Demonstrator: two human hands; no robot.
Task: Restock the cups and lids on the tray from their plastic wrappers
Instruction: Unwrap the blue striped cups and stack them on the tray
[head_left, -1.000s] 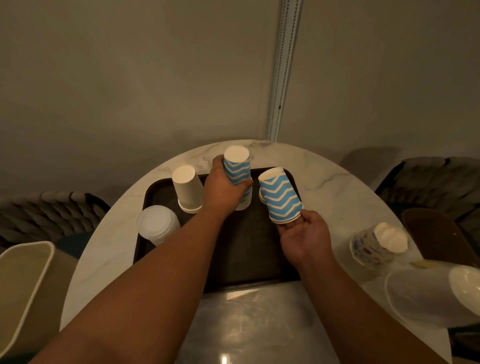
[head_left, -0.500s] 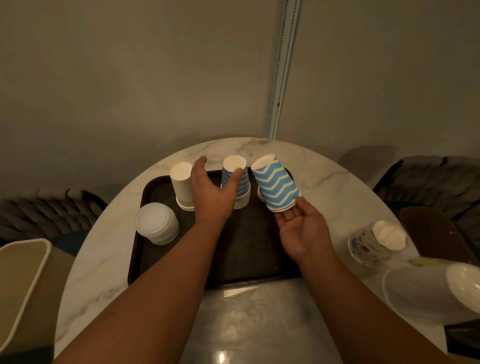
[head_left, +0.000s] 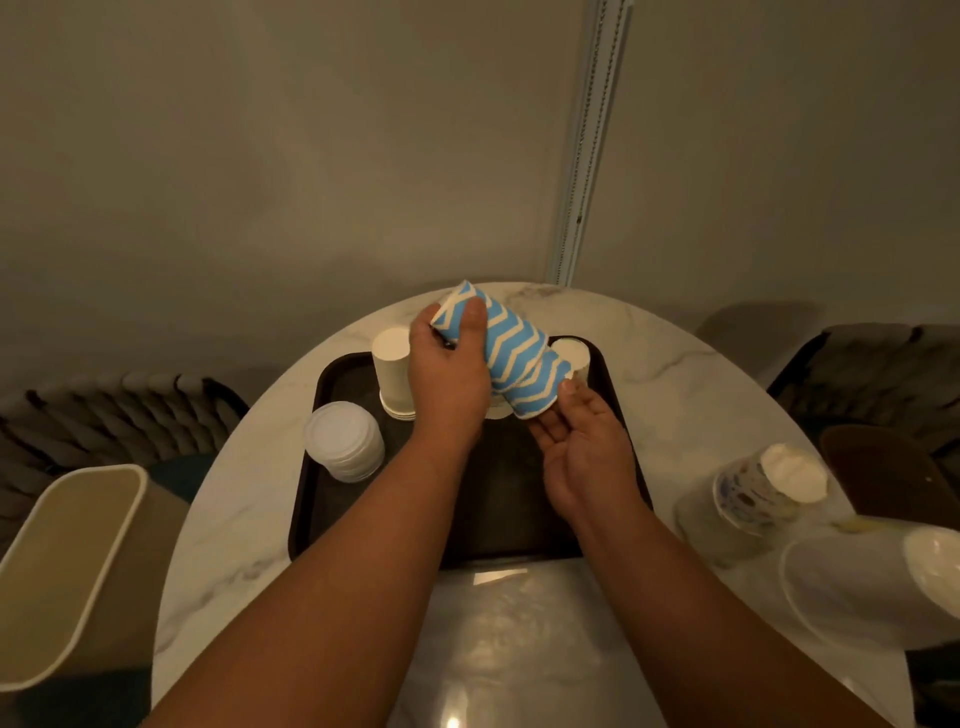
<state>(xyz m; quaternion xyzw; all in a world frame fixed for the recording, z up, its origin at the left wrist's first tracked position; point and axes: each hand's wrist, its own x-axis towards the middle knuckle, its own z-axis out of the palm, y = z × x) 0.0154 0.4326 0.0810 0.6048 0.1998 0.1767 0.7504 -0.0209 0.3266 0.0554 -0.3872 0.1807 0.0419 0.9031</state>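
On the dark rectangular tray (head_left: 322, 493), mid-frame, a stack of plain white paper cups (head_left: 392, 371) and a pile of white plastic lids (head_left: 344, 440) already stand; wrapped cups (head_left: 769, 483) at right remain on the marble worktop (head_left: 691, 395). The left hand (head_left: 447, 374) grips a tilted blue-and-white zigzag cup stack (head_left: 511, 356); the right hand (head_left: 582, 441), fingers loosely extended, touches its rim.
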